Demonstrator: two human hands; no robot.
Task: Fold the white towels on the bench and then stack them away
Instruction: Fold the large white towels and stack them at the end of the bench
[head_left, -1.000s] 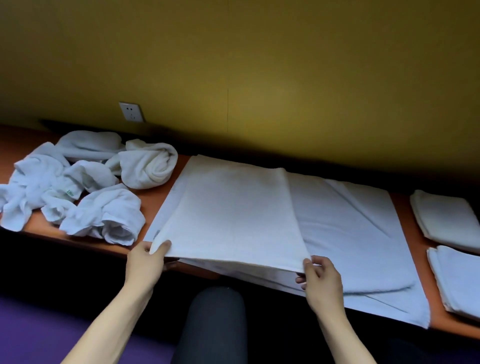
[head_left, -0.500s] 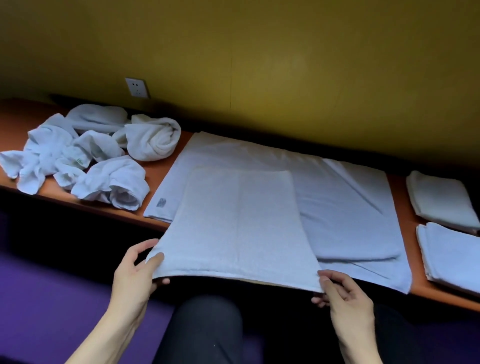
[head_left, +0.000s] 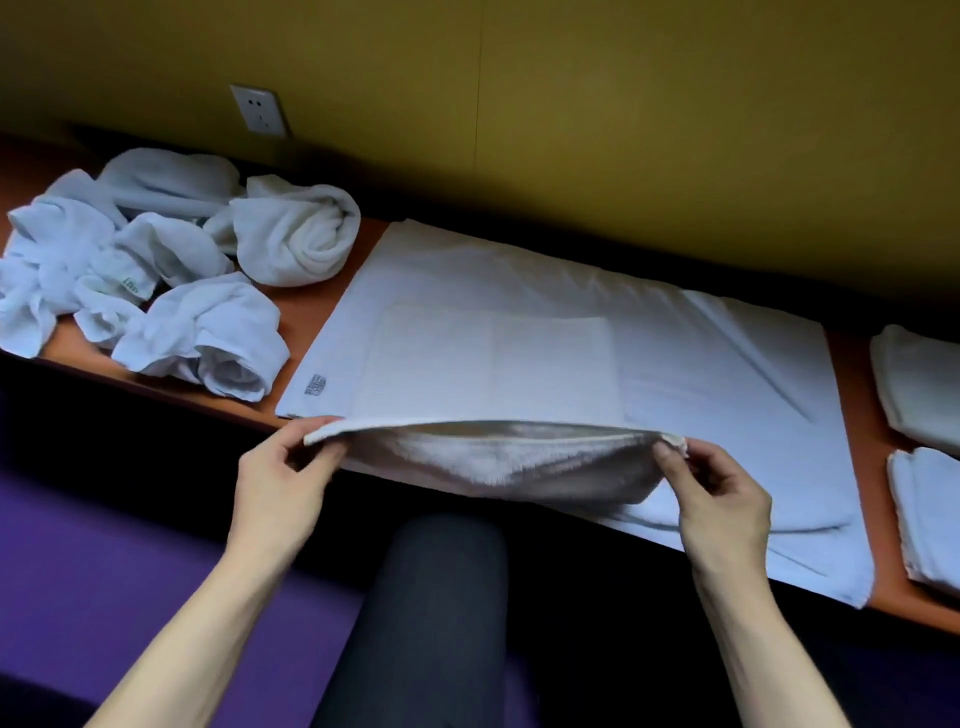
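A folded white towel (head_left: 493, 374) is lifted at its near edge, above the front of the orange bench (head_left: 311, 306). My left hand (head_left: 283, 475) pinches its near left corner and my right hand (head_left: 714, 496) pinches its near right corner. The near edge sags between them, showing the underside. Under it a larger white towel (head_left: 701, 374) lies spread flat on the bench. Several crumpled white towels (head_left: 171, 275) are heaped at the left. Two folded towels (head_left: 922, 384) lie at the right end.
A yellow wall with a white socket (head_left: 258, 110) runs behind the bench. My dark-clothed knee (head_left: 441, 597) is below the bench's front edge, over a purple floor (head_left: 104, 545).
Both hands have drawn the folded towel toward me and raised its near edge, so its underside now shows. The towel lay flatter on the spread towel before.
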